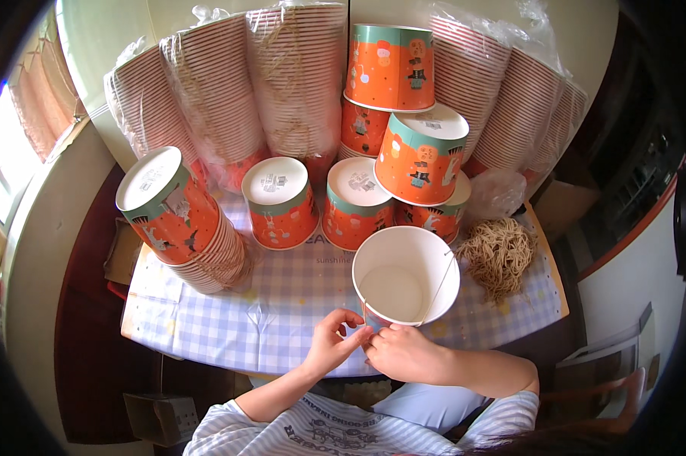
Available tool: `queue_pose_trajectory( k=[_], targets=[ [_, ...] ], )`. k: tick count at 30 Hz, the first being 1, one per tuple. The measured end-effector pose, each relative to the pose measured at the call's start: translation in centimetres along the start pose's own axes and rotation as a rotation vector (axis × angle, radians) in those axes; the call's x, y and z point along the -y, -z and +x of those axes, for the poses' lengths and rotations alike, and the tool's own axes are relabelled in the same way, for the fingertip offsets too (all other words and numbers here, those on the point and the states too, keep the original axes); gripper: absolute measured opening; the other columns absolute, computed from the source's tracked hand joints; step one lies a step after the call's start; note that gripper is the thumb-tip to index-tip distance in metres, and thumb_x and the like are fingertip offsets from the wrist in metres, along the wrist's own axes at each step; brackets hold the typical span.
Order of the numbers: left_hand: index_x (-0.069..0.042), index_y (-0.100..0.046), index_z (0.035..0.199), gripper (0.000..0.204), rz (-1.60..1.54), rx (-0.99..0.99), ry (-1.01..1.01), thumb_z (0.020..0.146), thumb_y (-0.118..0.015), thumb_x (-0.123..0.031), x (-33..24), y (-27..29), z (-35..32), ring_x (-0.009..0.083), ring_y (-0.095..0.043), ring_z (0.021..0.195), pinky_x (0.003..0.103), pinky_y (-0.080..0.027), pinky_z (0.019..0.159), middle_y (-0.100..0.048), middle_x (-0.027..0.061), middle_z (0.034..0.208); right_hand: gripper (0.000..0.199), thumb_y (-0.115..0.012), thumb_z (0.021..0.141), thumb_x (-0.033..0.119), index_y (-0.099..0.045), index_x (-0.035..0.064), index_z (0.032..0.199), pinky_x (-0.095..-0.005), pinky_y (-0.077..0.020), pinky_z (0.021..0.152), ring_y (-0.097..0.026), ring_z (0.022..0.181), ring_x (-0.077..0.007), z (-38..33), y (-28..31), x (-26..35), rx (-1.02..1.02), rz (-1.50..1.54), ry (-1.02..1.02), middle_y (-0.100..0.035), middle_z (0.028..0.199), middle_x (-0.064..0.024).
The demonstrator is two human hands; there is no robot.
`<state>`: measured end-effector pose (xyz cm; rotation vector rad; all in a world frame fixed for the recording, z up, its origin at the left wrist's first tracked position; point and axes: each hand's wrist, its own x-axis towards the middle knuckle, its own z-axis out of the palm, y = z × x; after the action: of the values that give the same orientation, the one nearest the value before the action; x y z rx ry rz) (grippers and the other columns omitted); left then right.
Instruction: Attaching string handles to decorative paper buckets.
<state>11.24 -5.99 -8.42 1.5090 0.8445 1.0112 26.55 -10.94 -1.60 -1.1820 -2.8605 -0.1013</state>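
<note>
A paper bucket [392, 292] with a white inside stands at the table's near edge, its mouth tilted toward me. A thin tan cord [439, 292] runs from a hole in its right rim across the opening to my right hand. My right hand [404, 354] is closed on the cord against the bucket's near outer side. Next to it, my left hand [337, 339] has thumb and fingers bent together by the near-left rim. Another short stretch of cord shows there. What lies between the left fingertips is too small to make out.
Upside-down orange buckets [282, 216] stand behind, some piled up [423, 159]. A leaning stack of nested buckets [179, 216] is at left. Tall plastic-wrapped stacks [293, 83] line the back. A tangled tan cord bundle [497, 258] lies at right on the checked tablecloth [206, 319].
</note>
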Motion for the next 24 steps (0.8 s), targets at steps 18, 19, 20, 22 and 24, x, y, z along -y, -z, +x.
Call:
queue_pose_trajectory(
  k=[18, 19, 20, 22, 24],
  targets=[
    [-0.001, -0.061, 0.079, 0.010, -0.003, 0.016, 0.071, 0.074, -0.064, -0.009, 0.04, 0.16, 0.02, 0.0018, -0.045, 0.054, 0.017, -0.036, 0.047, -0.060, -0.0007, 0.070, 0.005, -0.054, 0.065, 0.012, -0.057, 0.0077, 0.066, -0.0261, -0.0437, 0.057, -0.057, 0.062, -0.0143, 0.10, 0.18, -0.21, -0.047, -0.023, 0.034, -0.055, 0.062, -0.0018],
    [0.000, -0.060, 0.079, 0.010, -0.002, 0.017, 0.065, 0.075, -0.064, -0.008, -0.06, 0.07, 0.06, 0.0014, -0.045, 0.054, 0.017, -0.036, 0.047, -0.059, -0.0008, 0.069, 0.005, -0.054, 0.066, 0.011, -0.057, 0.0078, 0.065, -0.0259, -0.0438, 0.057, -0.057, 0.062, -0.0142, 0.15, 0.22, -0.29, -0.055, -0.026, 0.042, -0.055, 0.062, -0.0018],
    [0.000, -0.060, 0.079, 0.010, -0.003, 0.017, 0.065, 0.075, -0.064, -0.008, -0.24, -0.05, 0.08, 0.0014, -0.045, 0.054, 0.017, -0.036, 0.047, -0.059, -0.0008, 0.069, 0.005, -0.054, 0.066, 0.011, -0.057, 0.0078, 0.065, -0.0259, -0.0438, 0.057, -0.057, 0.062, -0.0142, 0.21, 0.31, -0.35, -0.055, -0.027, 0.042, -0.055, 0.062, -0.0018],
    [0.001, -0.058, 0.080, 0.009, -0.081, -0.031, 0.084, 0.077, -0.061, -0.007, -0.59, -0.28, 0.09, 0.0014, -0.046, 0.056, 0.017, -0.038, 0.049, -0.057, -0.0012, 0.067, 0.005, -0.053, 0.066, 0.011, -0.057, 0.0077, 0.064, -0.0273, -0.0452, 0.058, -0.057, 0.063, -0.0147, 0.33, 0.49, -0.40, -0.070, -0.027, 0.052, -0.056, 0.064, -0.0024],
    [0.001, -0.058, 0.080, 0.009, -0.158, -0.068, 0.078, 0.078, -0.060, -0.007, -0.20, -0.39, 0.26, 0.0016, -0.047, 0.056, 0.017, -0.039, 0.049, -0.056, -0.0015, 0.066, 0.005, -0.053, 0.066, 0.010, -0.056, 0.0079, 0.063, -0.0279, -0.0457, 0.059, -0.057, 0.064, -0.0150, 0.32, -0.02, -0.37, -0.033, 0.028, 0.070, -0.055, 0.063, -0.0025]
  ],
)
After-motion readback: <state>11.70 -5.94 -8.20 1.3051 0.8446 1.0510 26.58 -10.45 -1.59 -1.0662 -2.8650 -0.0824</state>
